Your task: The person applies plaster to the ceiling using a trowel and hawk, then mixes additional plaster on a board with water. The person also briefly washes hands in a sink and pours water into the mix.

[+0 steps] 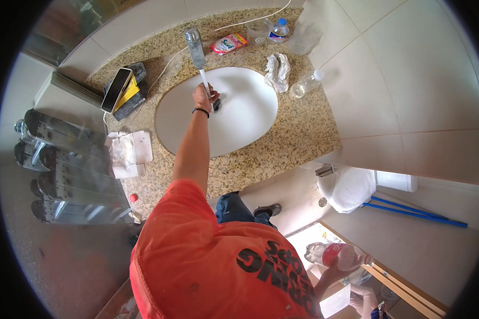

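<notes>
My left hand [203, 98] reaches into the white oval sink [245, 122], below the grey metal tap [195, 48]. A white stream of water [204, 77] falls from the tap onto the hand. Its fingers are curled, and whatever they hold, if anything, is hidden. A dark drain [217, 104] lies just beside the fingers. At the lower right, my right hand [330, 277] grips a clear plastic bottle with a red label [336, 256], which lies tilted on its side.
On the granite counter [282, 133] are a phone [117, 90], crumpled tissue [277, 72], clear bottles [306, 84], a pink packet [229, 43] and a red cap [133, 198]. Another person's arm [363, 300] shows low right. Blue poles [415, 211] lie by a toilet [351, 186].
</notes>
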`<action>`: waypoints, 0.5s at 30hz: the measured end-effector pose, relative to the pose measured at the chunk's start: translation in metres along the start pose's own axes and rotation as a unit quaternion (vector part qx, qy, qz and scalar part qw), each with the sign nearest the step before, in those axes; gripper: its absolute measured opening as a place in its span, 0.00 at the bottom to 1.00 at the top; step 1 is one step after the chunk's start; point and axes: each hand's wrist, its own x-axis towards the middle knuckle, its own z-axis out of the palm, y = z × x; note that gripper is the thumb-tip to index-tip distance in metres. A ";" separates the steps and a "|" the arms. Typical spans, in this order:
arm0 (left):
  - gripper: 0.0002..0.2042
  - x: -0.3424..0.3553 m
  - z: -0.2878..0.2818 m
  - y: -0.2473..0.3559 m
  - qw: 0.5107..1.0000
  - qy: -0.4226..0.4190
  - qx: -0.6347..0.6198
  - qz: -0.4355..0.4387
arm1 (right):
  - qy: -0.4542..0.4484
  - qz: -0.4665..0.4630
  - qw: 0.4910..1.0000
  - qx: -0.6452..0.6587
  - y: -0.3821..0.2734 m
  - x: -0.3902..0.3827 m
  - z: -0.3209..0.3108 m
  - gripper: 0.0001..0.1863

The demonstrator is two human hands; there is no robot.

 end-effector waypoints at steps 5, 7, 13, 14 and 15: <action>0.11 -0.011 0.003 -0.008 0.995 -0.055 -0.007 0.079 | -0.004 -0.001 1.000 -0.025 0.002 0.001 0.001 0.67; 0.10 -0.017 0.005 -0.012 0.992 -0.062 -0.051 0.100 | 0.004 -0.003 0.999 -0.033 0.005 -0.002 0.000 0.67; 0.07 -0.001 -0.010 -0.010 0.996 -0.059 -0.062 0.037 | 0.039 -0.021 0.999 -0.005 -0.008 0.000 0.017 0.60; 0.07 0.002 -0.012 -0.009 0.994 -0.074 -0.078 0.020 | 0.038 -0.020 0.999 -0.009 -0.007 0.000 0.017 0.60; 0.08 0.003 -0.015 -0.006 0.992 -0.089 -0.095 0.003 | 0.038 -0.022 0.999 -0.017 -0.007 0.000 0.016 0.60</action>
